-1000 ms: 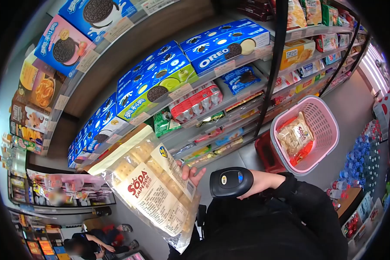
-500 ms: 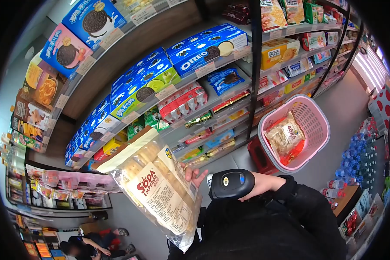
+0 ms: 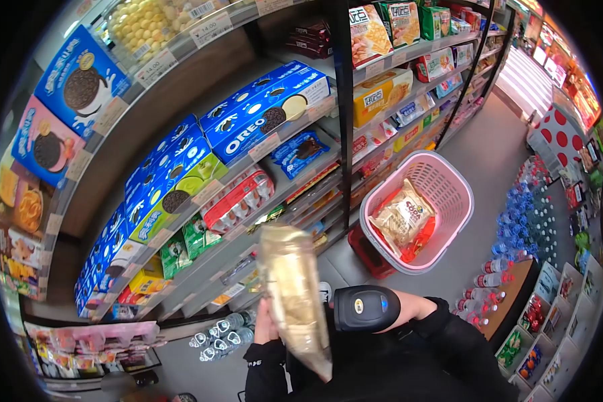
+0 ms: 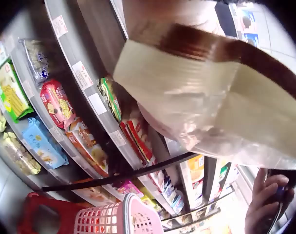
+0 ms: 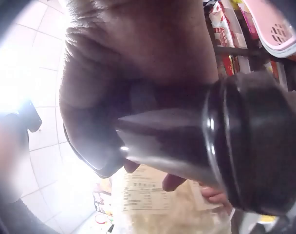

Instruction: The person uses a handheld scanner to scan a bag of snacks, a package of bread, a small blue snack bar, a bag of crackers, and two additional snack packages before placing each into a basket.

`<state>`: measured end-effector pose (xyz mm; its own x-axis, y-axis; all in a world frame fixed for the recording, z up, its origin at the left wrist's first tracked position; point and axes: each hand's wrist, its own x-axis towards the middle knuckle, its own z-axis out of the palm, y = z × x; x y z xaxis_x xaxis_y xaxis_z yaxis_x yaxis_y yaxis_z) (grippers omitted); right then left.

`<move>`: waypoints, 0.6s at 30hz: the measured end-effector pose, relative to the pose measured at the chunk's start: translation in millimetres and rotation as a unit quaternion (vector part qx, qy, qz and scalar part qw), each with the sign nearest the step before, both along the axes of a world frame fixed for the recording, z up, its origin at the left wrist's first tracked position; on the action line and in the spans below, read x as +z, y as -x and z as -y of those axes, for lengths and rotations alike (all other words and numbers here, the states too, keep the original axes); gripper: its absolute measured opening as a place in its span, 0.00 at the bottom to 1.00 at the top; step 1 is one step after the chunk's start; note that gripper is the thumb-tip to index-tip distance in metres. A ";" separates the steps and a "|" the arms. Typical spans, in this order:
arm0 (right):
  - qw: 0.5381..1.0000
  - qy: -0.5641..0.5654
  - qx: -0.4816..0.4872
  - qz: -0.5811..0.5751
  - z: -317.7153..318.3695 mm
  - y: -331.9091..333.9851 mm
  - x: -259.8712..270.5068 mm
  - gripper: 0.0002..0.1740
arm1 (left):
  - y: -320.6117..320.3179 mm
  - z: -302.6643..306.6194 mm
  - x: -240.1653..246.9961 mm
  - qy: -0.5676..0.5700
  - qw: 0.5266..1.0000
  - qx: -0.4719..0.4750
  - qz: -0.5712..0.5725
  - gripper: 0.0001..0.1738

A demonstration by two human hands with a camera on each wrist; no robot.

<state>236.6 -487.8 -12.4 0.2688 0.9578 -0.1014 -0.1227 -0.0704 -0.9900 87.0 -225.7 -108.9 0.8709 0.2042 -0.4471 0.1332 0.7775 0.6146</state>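
My left hand (image 3: 266, 323) grips a clear bag of soda crackers (image 3: 293, 295), seen nearly edge-on and blurred in the head view. The bag's pale, brown-edged top (image 4: 187, 83) fills much of the left wrist view. In my right hand (image 3: 414, 309) is a black barcode scanner (image 3: 365, 308), its head close beside the bag. The right wrist view shows the scanner's handle (image 5: 172, 131) inside my grip, with the bag's printed label (image 5: 147, 190) beyond it. A second soda cracker bag (image 3: 405, 213) lies in a pink basket (image 3: 445, 194).
Shelves with blue Oreo boxes (image 3: 248, 124) and other snacks curve along the left and front. The basket stands on a red stand (image 3: 368, 254). Water bottles (image 3: 226, 335) stand on the floor at lower left, and several more bottles (image 3: 516, 214) at right.
The cracker bag has turned from label facing up to nearly edge-on and moved right, towards the scanner. The head view has swung right, so shelves and basket sit further left.
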 end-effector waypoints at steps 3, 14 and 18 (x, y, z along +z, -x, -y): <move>0.998 -0.006 -0.046 -0.035 -2.6 7.0 0.0 0.35 | -22.5 -17.1 -25.3 -0.005 0.995 -0.101 -0.010 0.32; 0.915 0.154 -0.374 -0.007 -5.6 41.5 -20.1 0.39 | -119.7 -18.4 -3.6 0.002 0.956 -0.294 -0.003 0.23; 0.877 0.193 -0.438 -0.024 -11.5 56.0 -16.1 0.39 | -134.3 -17.5 -2.9 -0.003 0.942 -0.335 -0.022 0.21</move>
<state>180.6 -476.3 -28.5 0.8716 0.2767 -0.4046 -0.3384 -0.2573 -0.9051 221.3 -208.2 -111.8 0.7853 -0.3824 -0.4868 0.6189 0.5063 0.6006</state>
